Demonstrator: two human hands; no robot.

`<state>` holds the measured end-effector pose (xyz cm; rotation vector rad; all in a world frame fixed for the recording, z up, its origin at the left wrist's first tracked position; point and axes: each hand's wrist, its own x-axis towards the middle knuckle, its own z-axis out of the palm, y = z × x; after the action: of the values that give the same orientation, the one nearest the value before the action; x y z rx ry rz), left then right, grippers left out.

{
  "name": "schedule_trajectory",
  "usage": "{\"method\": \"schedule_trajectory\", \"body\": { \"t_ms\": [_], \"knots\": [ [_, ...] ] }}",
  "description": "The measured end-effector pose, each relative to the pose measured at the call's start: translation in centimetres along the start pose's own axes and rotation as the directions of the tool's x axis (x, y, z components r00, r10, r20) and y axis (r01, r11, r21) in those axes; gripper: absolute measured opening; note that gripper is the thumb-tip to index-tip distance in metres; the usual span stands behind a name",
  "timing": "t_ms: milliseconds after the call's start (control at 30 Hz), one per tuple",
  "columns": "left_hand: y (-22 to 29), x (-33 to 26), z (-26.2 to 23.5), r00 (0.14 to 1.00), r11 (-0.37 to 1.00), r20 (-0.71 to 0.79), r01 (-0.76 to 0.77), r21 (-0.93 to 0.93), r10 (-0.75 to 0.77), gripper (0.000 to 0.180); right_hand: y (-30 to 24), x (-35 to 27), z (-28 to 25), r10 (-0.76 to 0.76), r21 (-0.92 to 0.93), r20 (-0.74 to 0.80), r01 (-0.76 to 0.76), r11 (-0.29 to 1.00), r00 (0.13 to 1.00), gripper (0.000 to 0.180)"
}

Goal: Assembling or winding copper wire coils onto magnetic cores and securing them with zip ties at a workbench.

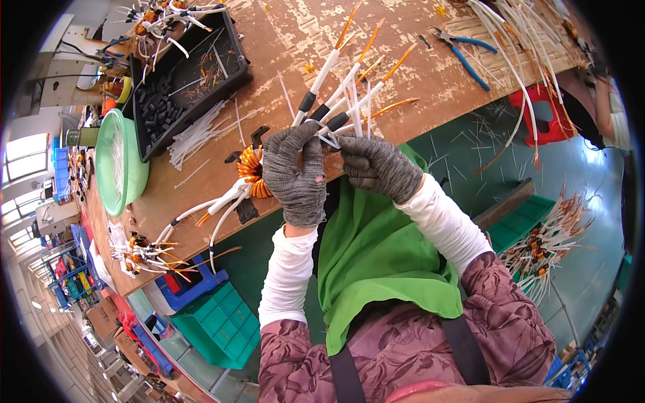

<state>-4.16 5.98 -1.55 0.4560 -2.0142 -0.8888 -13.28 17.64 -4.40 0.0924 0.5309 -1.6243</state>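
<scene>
Both my hands wear grey knit gloves and meet at the table's front edge. My left hand point(293, 173) is closed around white-sleeved wires point(326, 72) with black sleeve pieces and bare copper ends, which fan out away from me. Beside it, partly covered by that hand, is a copper-wound ring coil point(250, 168) with more white-sleeved leads point(225, 200) toward the left. My right hand point(379, 166) is pinched shut on thin white strips point(357, 104) that stand up from its fingers. The fingertips nearly touch around the wires, and the exact contact there is hidden.
A black tray point(232, 50) of short black sleeves stands at the back left, with loose white strips point(195, 141) beside it. A green basin point(138, 178) is farther left. Blue-handled pliers point(467, 60) lie right. Below are green crates point(225, 326) and a red stool point(547, 121).
</scene>
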Motion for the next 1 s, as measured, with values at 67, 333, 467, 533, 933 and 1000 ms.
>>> {"method": "schedule_trajectory", "body": {
  "t_ms": [67,333,467,533,933,1000],
  "knots": [
    [0.1,0.1,0.1,1.000,1.000,-0.002,-0.008,0.012,0.008,0.018,-0.1,-0.1,-0.1,-0.009,-0.003,-0.001,0.009,1.000,1.000,0.010],
    [0.0,0.4,-0.1,0.999,1.000,0.041,0.002,-0.010,-0.002,0.019,-0.1,0.0,0.0,-0.006,-0.043,0.007,0.007,0.999,1.000,0.014],
    [-0.3,0.1,0.2,0.994,0.998,0.094,-0.043,-0.051,0.048,0.019,0.0,-0.3,0.2,-0.012,-0.037,-0.014,0.012,0.999,1.000,0.016],
    [0.2,0.0,0.1,0.986,0.995,0.140,-0.088,-0.040,0.093,0.021,-0.3,-0.7,0.3,-0.041,-0.067,-0.003,0.041,0.997,0.999,0.018],
    [-0.5,-0.6,-0.3,0.888,0.829,0.271,-0.448,0.334,0.371,0.034,0.4,-2.3,1.6,-0.404,-0.790,0.235,0.416,0.451,0.884,0.028],
    [-1.8,0.0,0.9,0.899,0.790,0.160,-0.435,0.432,0.407,0.032,2.7,-2.5,3.0,-0.501,-0.758,0.570,0.653,-0.014,0.651,0.029]
  ]
}}
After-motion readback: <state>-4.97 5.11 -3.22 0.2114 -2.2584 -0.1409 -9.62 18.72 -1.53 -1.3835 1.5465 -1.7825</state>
